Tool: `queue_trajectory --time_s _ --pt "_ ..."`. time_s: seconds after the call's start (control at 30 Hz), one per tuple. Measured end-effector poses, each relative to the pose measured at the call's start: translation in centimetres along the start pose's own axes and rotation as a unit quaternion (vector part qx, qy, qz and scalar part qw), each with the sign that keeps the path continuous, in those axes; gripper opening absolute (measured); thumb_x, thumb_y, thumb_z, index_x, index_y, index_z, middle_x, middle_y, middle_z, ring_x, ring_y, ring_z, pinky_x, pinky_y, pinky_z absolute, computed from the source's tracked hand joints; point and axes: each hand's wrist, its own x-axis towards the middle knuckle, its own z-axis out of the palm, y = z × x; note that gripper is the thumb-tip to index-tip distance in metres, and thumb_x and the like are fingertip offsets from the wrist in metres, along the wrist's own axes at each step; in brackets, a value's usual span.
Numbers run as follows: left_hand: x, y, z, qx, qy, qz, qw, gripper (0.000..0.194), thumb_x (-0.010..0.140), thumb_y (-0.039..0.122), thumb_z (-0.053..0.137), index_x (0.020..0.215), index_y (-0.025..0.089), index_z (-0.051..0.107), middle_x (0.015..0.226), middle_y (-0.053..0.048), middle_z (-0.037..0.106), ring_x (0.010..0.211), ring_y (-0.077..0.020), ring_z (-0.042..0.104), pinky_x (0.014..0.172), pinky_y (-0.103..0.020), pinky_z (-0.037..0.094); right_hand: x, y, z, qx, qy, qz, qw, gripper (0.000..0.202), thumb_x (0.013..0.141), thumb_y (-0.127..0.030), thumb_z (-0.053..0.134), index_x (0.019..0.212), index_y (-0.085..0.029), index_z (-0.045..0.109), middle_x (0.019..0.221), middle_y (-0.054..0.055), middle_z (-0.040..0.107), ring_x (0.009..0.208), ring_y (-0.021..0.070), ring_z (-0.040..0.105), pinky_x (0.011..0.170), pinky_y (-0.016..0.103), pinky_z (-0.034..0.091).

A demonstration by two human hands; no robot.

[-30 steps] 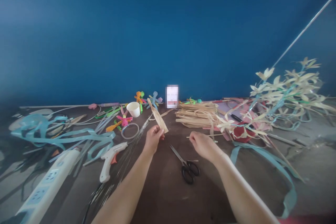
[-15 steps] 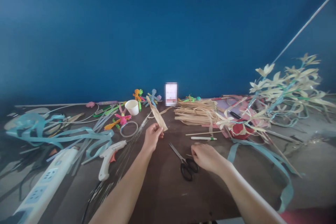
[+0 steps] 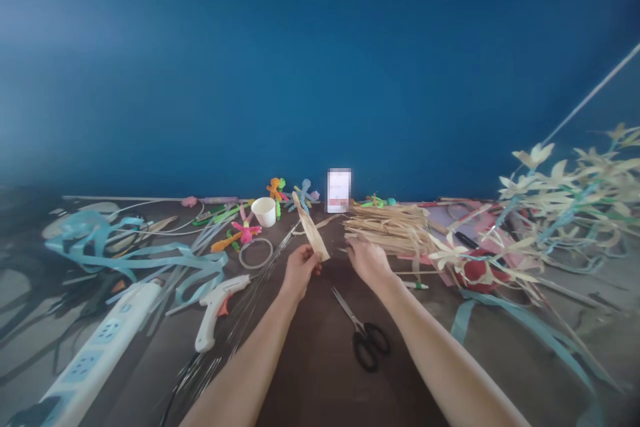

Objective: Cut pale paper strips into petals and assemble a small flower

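Note:
A flat tan strip (image 3: 314, 237), like raffia or dried husk, stands slanted up and to the left, its lower end pinched in my left hand (image 3: 301, 270). My right hand (image 3: 369, 259) has closed fingers at the front left of a pile of similar tan strips (image 3: 387, 221). A small thin tip pokes out from those fingers; what it belongs to is hard to see. Below the right hand, black-handled scissors (image 3: 364, 333) lie on the dark table, blades pointing up and left.
A white glue gun (image 3: 213, 313), power strip (image 3: 100, 347) and thin metal wires (image 3: 245, 303) lie left. Behind are a paper cup (image 3: 264, 211), a clear ring (image 3: 256, 253), small colourful figures (image 3: 245, 232) and an upright blurred screen (image 3: 339, 190). Blue ribbon (image 3: 530, 323) and pale artificial flowers (image 3: 537, 180) occupy the right.
My right hand has moved from beside the scissors' handles away from me to the pile of tan strips. My left hand still holds its strip. The view has shifted slightly.

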Motion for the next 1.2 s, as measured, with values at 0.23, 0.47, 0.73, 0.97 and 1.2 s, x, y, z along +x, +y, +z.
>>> queue_trajectory --time_s 0.23,0.47,0.73,0.97,1.2 --pt "0.0 0.2 -0.2 0.004 -0.011 0.0 1.0 0.018 0.065 0.032 0.058 0.069 0.014 0.054 0.055 0.002 0.052 0.049 -0.009 0.05 0.043 -0.019 0.04 -9.0 0.9 -0.9 0.034 -0.156 -0.069 0.985 0.02 0.068 -0.042 0.055 0.069 -0.022 0.058 0.068 0.002 0.061 0.064 0.0175 0.055 0.057 0.024 0.031" --pt "0.0 0.5 -0.3 -0.044 -0.009 -0.029 0.999 0.02 0.063 0.031 0.059 0.072 0.014 0.055 0.061 0.001 0.055 0.05 -0.0085 0.051 0.041 -0.018 0.038 -13.4 0.8 1.5 -0.043 -0.131 -0.01 0.99 0.014 0.064 -0.024 0.054 0.078 -0.021 0.058 0.082 0.006 0.06 0.065 0.0206 0.057 0.053 0.026 0.033" --pt "0.4 0.3 -0.7 -0.092 0.019 -0.055 0.994 0.018 0.063 0.031 0.059 0.07 0.015 0.053 0.061 0.001 0.055 0.053 -0.0098 0.055 0.043 -0.018 0.039 -7.0 3.1 -0.8 0.263 -0.029 0.032 0.964 0.01 0.071 -0.029 0.05 0.073 -0.019 0.052 0.062 0.0 0.057 0.054 0.013 0.053 0.05 0.022 0.035" --pt "0.5 0.0 -0.9 -0.089 0.01 -0.049 0.995 0.02 0.063 0.028 0.06 0.076 0.015 0.053 0.069 -0.001 0.056 0.055 -0.0089 0.054 0.04 -0.015 0.036 -3.7 1.0 3.1 0.436 -0.005 0.029 0.899 0.028 0.063 -0.04 0.06 0.066 -0.015 0.049 0.053 -0.004 0.044 0.047 0.0078 0.039 0.044 0.019 0.03" --pt "0.4 0.1 -0.8 -0.117 -0.008 -0.042 0.992 0.019 0.063 0.026 0.061 0.077 0.015 0.053 0.067 0.001 0.056 0.056 -0.0088 0.055 0.041 -0.015 0.036 -5.2 1.2 4.6 0.366 -0.043 -0.005 0.929 0.033 0.063 -0.047 0.058 0.065 -0.015 0.052 0.054 -0.003 0.043 0.05 0.0075 0.035 0.044 0.018 0.027"
